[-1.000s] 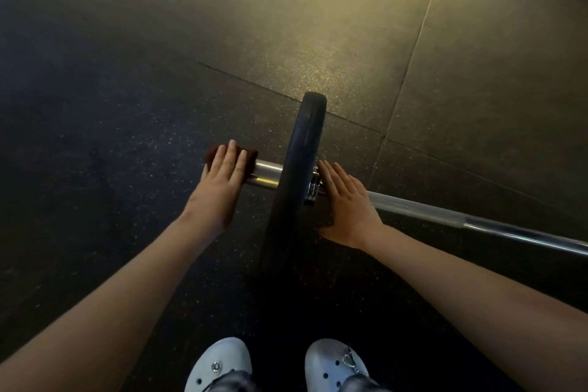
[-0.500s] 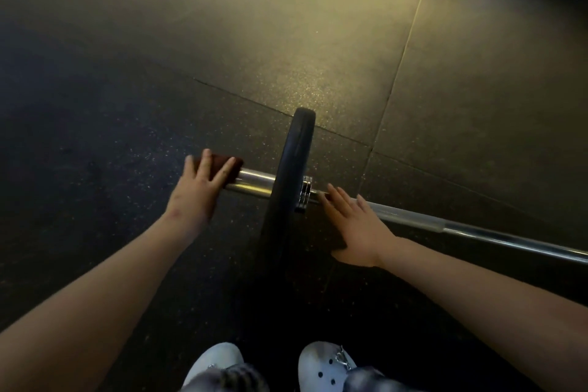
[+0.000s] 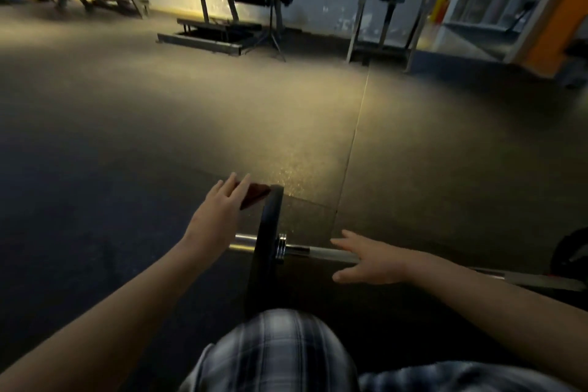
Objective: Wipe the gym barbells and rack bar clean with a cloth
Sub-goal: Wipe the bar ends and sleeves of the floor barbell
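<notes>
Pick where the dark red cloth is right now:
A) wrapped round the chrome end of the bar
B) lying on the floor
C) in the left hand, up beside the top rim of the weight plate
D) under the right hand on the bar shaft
C: the left hand holds the cloth beside the top rim of the weight plate, above the bare chrome bar end, while the right hand is spread and holds nothing.
</notes>
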